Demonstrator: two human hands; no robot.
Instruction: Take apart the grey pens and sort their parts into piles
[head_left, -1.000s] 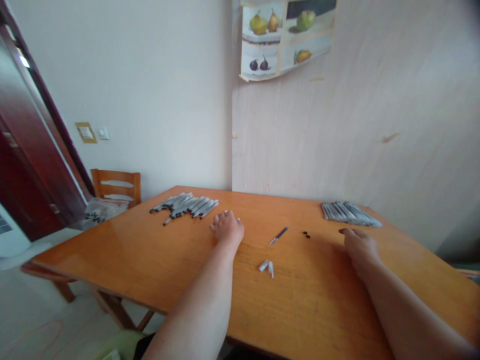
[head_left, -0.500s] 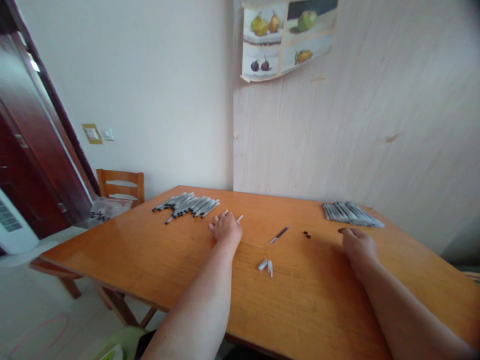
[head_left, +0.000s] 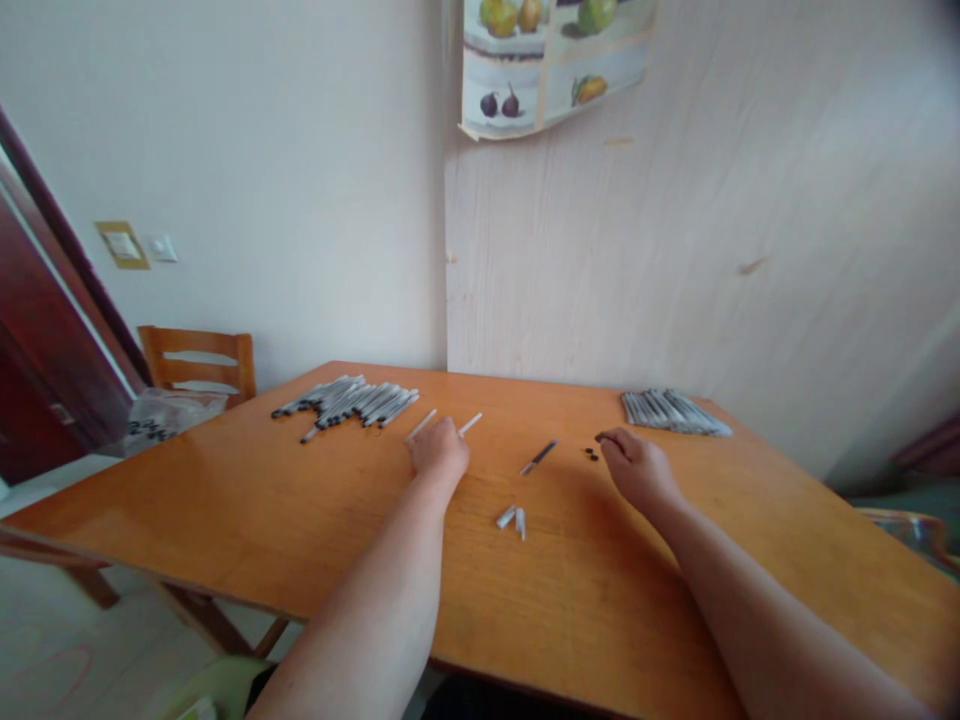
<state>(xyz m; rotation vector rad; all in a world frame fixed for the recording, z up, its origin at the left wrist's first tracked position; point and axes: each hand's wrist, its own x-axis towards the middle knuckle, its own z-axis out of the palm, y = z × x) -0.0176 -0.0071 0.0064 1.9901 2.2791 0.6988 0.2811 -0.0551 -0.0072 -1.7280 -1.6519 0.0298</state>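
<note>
My left hand [head_left: 439,450] rests on the orange wooden table [head_left: 300,530], fingers closed round a thin white tube [head_left: 470,424] whose two ends stick out past the knuckles. My right hand [head_left: 636,466] lies palm down with fingers curled, its fingertips right beside two small black caps [head_left: 592,454]. Between the hands lies a dark pen refill [head_left: 538,457]. Two short white pieces [head_left: 512,518] lie nearer to me.
A pile of grey pens with black tips [head_left: 346,401] lies at the far left of the table. A second grey bundle [head_left: 672,412] lies at the far right by the wall. A wooden chair [head_left: 196,361] with a plastic bag [head_left: 161,416] stands beyond the left edge.
My left hand has picked up a thin white tube from beside the left pile. My right hand has slid left to the two black caps. The view has shifted slightly.
</note>
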